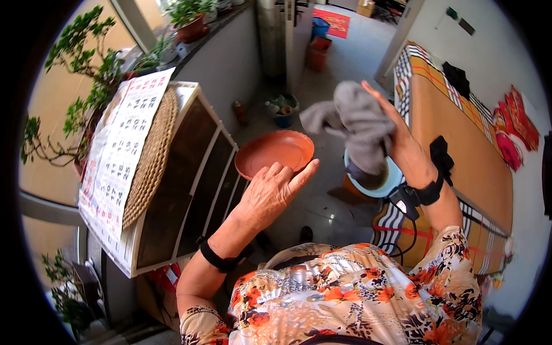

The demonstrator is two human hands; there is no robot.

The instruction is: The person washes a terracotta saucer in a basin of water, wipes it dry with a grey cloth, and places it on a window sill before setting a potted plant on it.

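In my left hand [268, 195] is a round terracotta-coloured plant saucer [274, 148], gripped at its near rim with the thumb pointing away to the right. The saucer is tilted and its inner face shows; nothing lies in it. My right hand [403, 138] is raised with a crumpled grey cloth [364, 114] against the palm, its loose folds hanging down. Beneath the cloth a light blue basin [395, 174] holds something dark, partly hidden by the cloth. Part of a brown support [340, 192] shows under the basin.
At left stands a white-framed cabinet [202, 168] bearing a woven round mat [151, 159] and a calendar sheet [129, 142]. Potted plants [192, 26] line the ledge. A bucket [282, 110] stands on the floor ahead. A bed [457, 129] with striped cloth is at right.
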